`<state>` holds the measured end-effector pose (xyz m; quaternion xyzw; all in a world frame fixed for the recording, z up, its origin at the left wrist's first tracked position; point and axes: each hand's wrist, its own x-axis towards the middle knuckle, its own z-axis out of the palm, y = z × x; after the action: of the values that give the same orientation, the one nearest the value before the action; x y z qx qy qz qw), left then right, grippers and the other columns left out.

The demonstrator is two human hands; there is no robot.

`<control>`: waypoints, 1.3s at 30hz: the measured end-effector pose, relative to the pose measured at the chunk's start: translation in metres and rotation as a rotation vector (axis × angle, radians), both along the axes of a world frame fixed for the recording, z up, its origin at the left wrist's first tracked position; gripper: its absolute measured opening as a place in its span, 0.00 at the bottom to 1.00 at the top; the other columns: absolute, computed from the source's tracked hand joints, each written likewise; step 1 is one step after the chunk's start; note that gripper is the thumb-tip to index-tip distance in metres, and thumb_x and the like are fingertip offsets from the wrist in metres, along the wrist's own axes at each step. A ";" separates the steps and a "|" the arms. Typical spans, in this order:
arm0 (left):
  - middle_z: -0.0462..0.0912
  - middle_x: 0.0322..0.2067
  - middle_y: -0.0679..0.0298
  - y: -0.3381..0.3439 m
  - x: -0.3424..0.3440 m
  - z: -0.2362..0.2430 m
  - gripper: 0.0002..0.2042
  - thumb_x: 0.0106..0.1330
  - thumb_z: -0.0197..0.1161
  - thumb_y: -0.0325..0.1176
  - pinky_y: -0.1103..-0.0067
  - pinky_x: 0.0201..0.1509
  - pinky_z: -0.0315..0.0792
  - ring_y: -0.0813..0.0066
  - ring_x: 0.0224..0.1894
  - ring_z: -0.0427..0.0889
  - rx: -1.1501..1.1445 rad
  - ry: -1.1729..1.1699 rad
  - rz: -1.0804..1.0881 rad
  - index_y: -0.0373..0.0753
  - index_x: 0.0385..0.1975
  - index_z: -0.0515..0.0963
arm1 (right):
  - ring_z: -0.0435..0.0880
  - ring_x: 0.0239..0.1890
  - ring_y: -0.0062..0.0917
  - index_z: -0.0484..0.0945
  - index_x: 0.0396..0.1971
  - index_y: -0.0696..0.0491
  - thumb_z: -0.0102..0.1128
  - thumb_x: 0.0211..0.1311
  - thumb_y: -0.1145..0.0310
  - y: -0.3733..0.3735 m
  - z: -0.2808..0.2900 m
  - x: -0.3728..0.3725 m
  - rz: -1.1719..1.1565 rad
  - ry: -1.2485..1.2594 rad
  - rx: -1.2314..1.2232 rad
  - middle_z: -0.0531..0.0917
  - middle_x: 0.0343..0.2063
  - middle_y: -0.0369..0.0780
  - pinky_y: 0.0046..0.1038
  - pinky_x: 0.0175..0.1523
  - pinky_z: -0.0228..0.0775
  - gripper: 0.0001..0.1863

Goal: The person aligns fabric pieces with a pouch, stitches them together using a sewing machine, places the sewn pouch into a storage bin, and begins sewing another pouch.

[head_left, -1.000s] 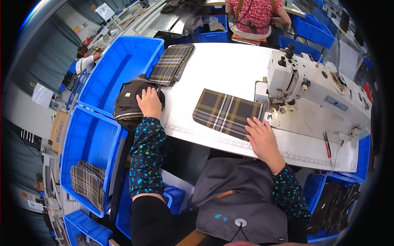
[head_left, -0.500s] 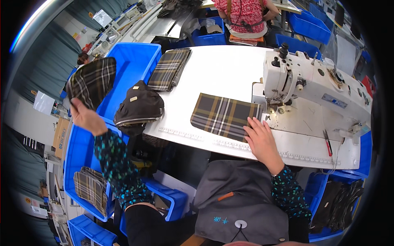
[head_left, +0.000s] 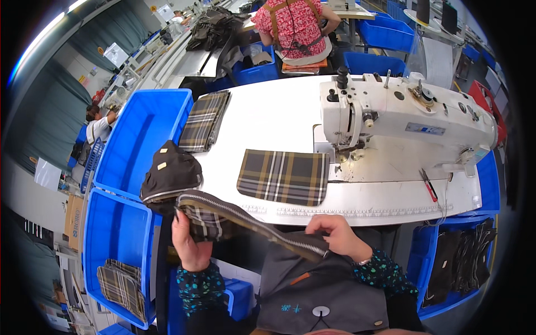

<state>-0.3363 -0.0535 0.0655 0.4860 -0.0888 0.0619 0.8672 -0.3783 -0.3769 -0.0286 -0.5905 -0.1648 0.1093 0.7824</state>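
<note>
In front of the table's near edge, my left hand grips a plaid fabric piece at its left end. A dark zipper strip with metal teeth runs along this piece, slanting down to the right. My right hand has its fingers curled at the strip's right end, closed on it. A flat plaid panel lies on the white table beyond my hands, left of the sewing machine's needle area. A dark bunched fabric item with small light labels sits just beyond my left hand.
The white sewing machine stands at the right of the table, with red-handled snips nearby. Stacked plaid panels lie at the far left. Blue bins flank the table. A person in a red patterned top sits ahead.
My left hand has brought the plaid piece from the left bins to the table's front. My right hand has left the flat panel and taken the zipper strip's end. The view has shifted.
</note>
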 end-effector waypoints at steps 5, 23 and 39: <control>0.81 0.58 0.48 0.036 -0.005 -0.076 0.48 0.67 0.43 0.77 0.53 0.61 0.77 0.50 0.56 0.83 -0.261 0.229 -0.350 0.30 0.61 0.74 | 0.72 0.30 0.17 0.75 0.29 0.59 0.72 0.55 0.80 -0.034 0.028 -0.019 -0.101 -0.132 -0.118 0.77 0.28 0.34 0.21 0.37 0.66 0.11; 0.77 0.37 0.70 -0.069 0.010 -0.070 0.24 0.72 0.65 0.53 0.83 0.49 0.68 0.82 0.43 0.74 0.269 0.194 -0.968 0.32 0.40 0.78 | 0.74 0.35 0.33 0.70 0.29 0.59 0.65 0.68 0.68 -0.057 0.064 -0.025 0.287 -0.193 -0.266 0.75 0.32 0.42 0.30 0.43 0.66 0.14; 0.74 0.36 0.72 -0.087 -0.005 -0.061 0.09 0.75 0.61 0.32 0.86 0.41 0.66 0.88 0.37 0.70 0.486 0.115 -1.129 0.32 0.42 0.79 | 0.76 0.29 0.16 0.82 0.32 0.60 0.69 0.66 0.69 -0.020 0.051 -0.026 0.170 -0.030 -0.320 0.80 0.26 0.35 0.21 0.37 0.67 0.09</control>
<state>-0.3411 -0.1408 0.0042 0.5503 -0.2969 -0.4550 0.6341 -0.4044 -0.3973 0.0228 -0.6929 -0.2063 0.1913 0.6639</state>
